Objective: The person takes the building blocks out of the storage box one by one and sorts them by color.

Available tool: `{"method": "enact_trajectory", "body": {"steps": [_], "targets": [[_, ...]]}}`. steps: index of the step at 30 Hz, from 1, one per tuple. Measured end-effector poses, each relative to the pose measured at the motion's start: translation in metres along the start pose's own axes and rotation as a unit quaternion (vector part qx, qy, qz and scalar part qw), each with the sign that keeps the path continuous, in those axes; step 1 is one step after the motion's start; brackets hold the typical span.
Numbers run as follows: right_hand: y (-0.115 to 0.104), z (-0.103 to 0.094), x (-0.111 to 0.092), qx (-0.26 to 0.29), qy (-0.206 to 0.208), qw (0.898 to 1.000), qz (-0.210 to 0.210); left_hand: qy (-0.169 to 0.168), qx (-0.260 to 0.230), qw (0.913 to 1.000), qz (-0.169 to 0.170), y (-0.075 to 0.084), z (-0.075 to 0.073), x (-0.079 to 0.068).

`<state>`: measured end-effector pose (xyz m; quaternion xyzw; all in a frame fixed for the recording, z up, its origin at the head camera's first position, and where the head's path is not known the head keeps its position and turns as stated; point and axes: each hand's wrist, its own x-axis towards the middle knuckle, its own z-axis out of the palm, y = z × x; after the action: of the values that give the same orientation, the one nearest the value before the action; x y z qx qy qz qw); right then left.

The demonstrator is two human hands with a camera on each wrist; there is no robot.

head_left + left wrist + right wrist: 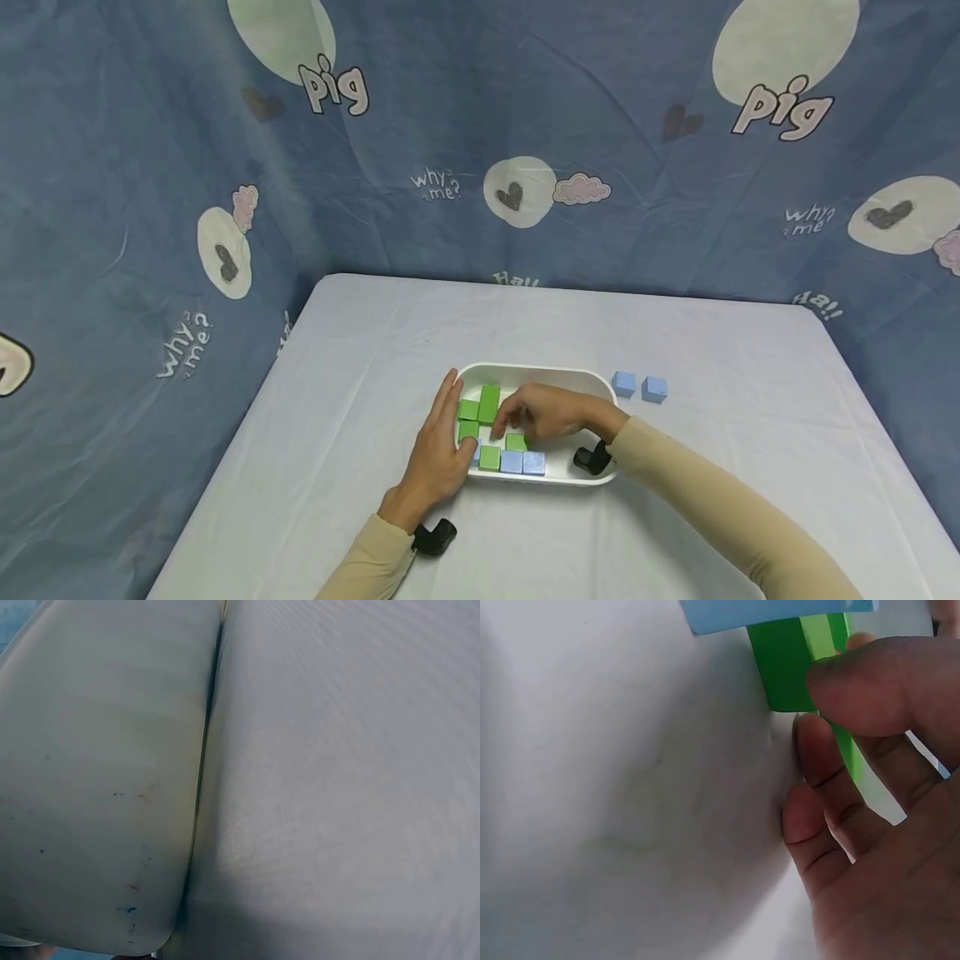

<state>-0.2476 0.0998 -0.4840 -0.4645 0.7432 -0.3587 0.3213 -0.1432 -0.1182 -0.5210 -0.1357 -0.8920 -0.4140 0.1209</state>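
Note:
A white tray [577,482] with rounded corners lies on the table, holding green and blue blocks. My left hand [437,454] rests along its left end, fingers straight beside the rim and thumb over the near left corner. Inside the tray my right hand [551,412] reaches down with bent fingers. It pinches a green block [516,442] between thumb and index finger, just behind the near row. In the right wrist view the thumb lies against this green block [780,667], below a blue block [780,613]. The left wrist view shows the tray's outer wall [97,825].
Along the tray's near wall sit a green block [490,458] and blue blocks [522,462]. More green blocks [488,404] stand at its left end. Two loose blue blocks [639,387] lie beyond the tray's far right corner. A patterned blue cloth [450,233] hangs behind the table.

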Motion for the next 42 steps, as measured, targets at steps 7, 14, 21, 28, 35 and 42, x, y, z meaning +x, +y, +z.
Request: {"method": "enact_trajectory", "body": {"steps": [7, 14, 21, 28, 35, 42], "targets": [[-0.002, 0.002, -0.006, -0.022, -0.008, 1.0, 0.004, 0.005, 0.002, 1.0, 0.007, 0.002, 0.0, 0.001], [-0.001, 0.003, -0.007, -0.074, 0.006, 0.997, -0.018, 0.005, 0.001, 1.0, 0.006, 0.004, 0.0, 0.002], [-0.001, 0.001, -0.007, -0.126, 0.006, 0.992, -0.021, 0.011, 0.004, 0.9999, 0.013, 0.004, 0.002, 0.001], [-0.013, -0.016, -0.019, -0.088, 0.041, 0.995, 0.012, 0.01, 0.008, 0.9999, 0.008, 0.004, 0.002, 0.0], [-0.027, -0.029, -0.038, -0.053, 0.118, 0.992, -0.011, 0.009, 0.008, 0.9999, 0.009, 0.003, 0.001, 0.0], [-0.04, -0.034, -0.061, -0.041, 0.214, 0.976, 0.028, 0.002, 0.007, 1.0, -0.003, 0.002, 0.0, 0.0]]}}
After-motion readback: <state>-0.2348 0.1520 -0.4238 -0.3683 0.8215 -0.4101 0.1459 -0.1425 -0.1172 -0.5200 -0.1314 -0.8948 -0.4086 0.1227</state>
